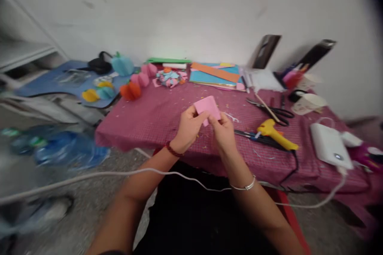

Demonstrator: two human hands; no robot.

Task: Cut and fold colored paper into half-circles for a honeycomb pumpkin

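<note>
Left fingers (201, 118), right fingers (214, 122) angled inward, seemingly pinching pink paper (208, 105)

- Left of the left hand (188, 128), the tablecloth (143, 117) offers a wide open lane, ending at the orange paper ball (131, 91).
- Beyond the pink paper (208, 106), a scrap-strewn strip gives passage back to the blue sheets (199, 76).
- Right of the right hand (224, 132), the glue gun (275, 133), stick (266, 106) and black-handled scissors (283, 114) block low sweeps.
- Farther right, the white box (330, 145) and cup (308, 104) crowd the edge.
- A cable (179, 173) crosses the lap.
</note>
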